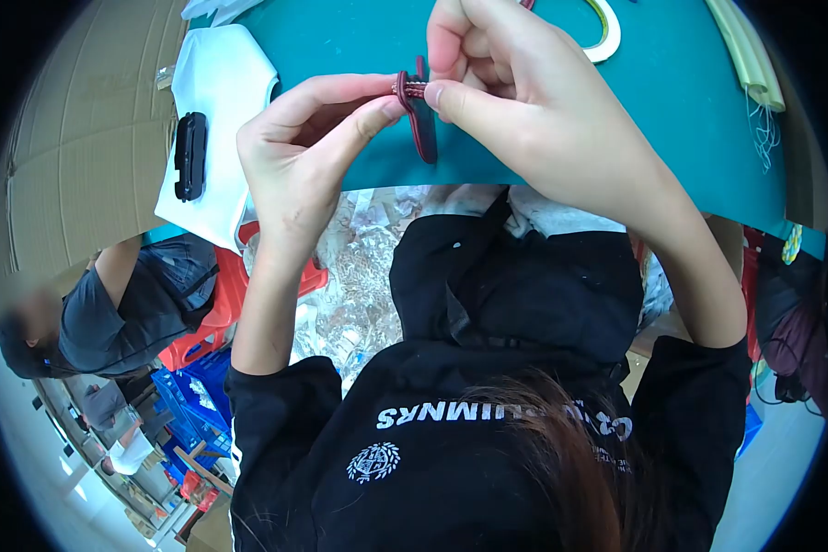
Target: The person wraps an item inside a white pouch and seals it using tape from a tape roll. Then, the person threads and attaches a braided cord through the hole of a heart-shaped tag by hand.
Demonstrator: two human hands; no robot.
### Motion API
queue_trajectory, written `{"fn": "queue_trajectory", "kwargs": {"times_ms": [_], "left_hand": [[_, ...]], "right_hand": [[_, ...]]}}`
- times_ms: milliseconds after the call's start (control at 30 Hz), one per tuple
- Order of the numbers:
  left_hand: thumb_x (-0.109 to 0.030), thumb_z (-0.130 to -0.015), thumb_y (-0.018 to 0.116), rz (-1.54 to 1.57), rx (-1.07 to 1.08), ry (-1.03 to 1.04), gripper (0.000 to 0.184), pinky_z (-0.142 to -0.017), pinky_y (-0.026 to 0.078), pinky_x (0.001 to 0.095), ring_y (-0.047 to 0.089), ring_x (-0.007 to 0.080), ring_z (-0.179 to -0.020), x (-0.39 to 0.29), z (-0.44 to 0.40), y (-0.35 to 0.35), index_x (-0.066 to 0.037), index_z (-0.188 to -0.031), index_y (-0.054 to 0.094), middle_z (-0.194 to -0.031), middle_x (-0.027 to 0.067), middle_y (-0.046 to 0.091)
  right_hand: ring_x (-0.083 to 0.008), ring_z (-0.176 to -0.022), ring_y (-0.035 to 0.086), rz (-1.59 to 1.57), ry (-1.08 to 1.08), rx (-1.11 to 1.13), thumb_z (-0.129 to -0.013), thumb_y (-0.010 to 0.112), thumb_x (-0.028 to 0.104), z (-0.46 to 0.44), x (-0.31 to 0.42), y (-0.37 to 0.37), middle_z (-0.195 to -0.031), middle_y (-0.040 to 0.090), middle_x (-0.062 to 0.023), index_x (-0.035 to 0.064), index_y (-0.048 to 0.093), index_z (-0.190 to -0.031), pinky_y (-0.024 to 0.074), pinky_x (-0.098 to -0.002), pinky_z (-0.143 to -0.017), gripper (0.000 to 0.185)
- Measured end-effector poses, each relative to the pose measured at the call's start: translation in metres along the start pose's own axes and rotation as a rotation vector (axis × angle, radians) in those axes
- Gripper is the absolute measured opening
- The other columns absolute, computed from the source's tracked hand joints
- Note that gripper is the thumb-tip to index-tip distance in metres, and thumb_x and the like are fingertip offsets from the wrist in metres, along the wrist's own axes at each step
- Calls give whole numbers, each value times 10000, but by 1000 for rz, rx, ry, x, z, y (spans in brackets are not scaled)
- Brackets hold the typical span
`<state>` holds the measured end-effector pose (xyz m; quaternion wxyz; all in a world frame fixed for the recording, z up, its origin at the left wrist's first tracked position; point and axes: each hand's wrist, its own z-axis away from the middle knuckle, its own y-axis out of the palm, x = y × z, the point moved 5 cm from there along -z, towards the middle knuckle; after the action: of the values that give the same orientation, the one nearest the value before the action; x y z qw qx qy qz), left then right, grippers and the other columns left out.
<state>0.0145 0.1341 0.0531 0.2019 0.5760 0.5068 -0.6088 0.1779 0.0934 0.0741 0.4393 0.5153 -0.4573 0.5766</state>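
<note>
Above the near edge of the green tabletop, my left hand (pixel 299 152) pinches a narrow dark red strap-like piece (pixel 423 129) between thumb and fingertips. A line of small pale dots, stitching or beads, runs along the part between my hands. One end of the piece hangs downward and looks dark and glossy. From the other side, my right hand (pixel 534 110) is closed, thumb and forefinger pressed together at the same piece. What else its curled fingers may hold is hidden.
White sheeting (pixel 221 74) with a black plastic part (pixel 190 156) lies left, beside cardboard (pixel 92 120). A tape roll (pixel 605 32) and pale yellow-green tubing with loose threads (pixel 750 55) are on the green table (pixel 672 101). Another person (pixel 129 308) sits at left near blue crates (pixel 193 396).
</note>
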Motion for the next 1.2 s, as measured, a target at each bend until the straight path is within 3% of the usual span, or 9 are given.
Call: {"fn": "queue_trajectory", "kwargs": {"times_ms": [200, 300, 433, 567, 700, 967, 1100, 1200], "left_hand": [[7, -813, 679, 5, 94, 33, 172, -747, 527, 222, 657, 123, -822, -10, -5, 5, 30, -983, 679, -891, 97, 692], [17, -802, 686, -9, 128, 15, 184, -759, 530, 228, 661, 134, -830, -8, -8, 0, 35, -985, 674, -889, 100, 691], [29, -789, 693, 83, 111, -18, 183, -772, 535, 238, 664, 146, -836, -1, -5, -5, 44, -970, 672, -892, 106, 689], [44, -777, 697, 106, 123, -67, 188, -781, 537, 247, 666, 154, -842, -3, -3, 3, 50, -962, 667, -900, 114, 687], [47, -770, 699, 166, 138, -51, 199, -788, 537, 252, 665, 156, -850, -9, -5, 14, 51, -966, 663, -904, 117, 686], [29, -756, 721, 276, 158, -167, 220, -768, 535, 252, 658, 142, -839, 10, -2, 8, 40, -968, 665, -892, 97, 685], [14, -751, 734, 257, 135, -122, 230, -745, 529, 239, 652, 127, -817, 4, 0, 18, 25, -971, 670, -891, 84, 686], [1, -753, 738, 250, 139, -133, 224, -736, 526, 236, 647, 119, -803, 0, -1, 19, 22, -965, 671, -883, 77, 686]], "right_hand": [[-96, -668, 527, -150, 140, 40, -878, 522, -2, -1, -6, 5, -789, 546, -60, -1, 444, -980, 416, -224, -584, 128], [-76, -599, 533, 19, -104, -47, -894, 580, 115, 2, -21, 4, -689, 571, -13, 15, 598, -841, 415, -228, -560, 115], [-58, -593, 477, 221, 68, 154, -911, 565, 176, 8, -32, -9, -666, 514, 11, 19, 583, -824, 384, -216, -543, 180], [-44, -615, 433, 202, -92, 17, -924, 548, 218, 12, -34, -6, -665, 467, 30, 24, 575, -807, 353, -206, -550, 228], [-32, -639, 408, 13, -125, -32, -920, 554, 215, 9, -38, 3, -680, 448, 39, 26, 580, -810, 323, -204, -560, 221], [-34, -642, 383, 140, -70, -47, -908, 566, 189, 24, -46, -18, -695, 432, 46, 32, 558, -812, 309, -213, -576, 184], [-36, -650, 380, 101, 1, -67, -904, 573, 188, 26, -47, -10, -700, 424, 48, 35, 543, -809, 308, -210, -582, 183], [-37, -646, 371, 111, -112, -125, -897, 576, 177, 25, -44, -11, -698, 416, 49, 37, 539, -806, 297, -210, -574, 171]]}}
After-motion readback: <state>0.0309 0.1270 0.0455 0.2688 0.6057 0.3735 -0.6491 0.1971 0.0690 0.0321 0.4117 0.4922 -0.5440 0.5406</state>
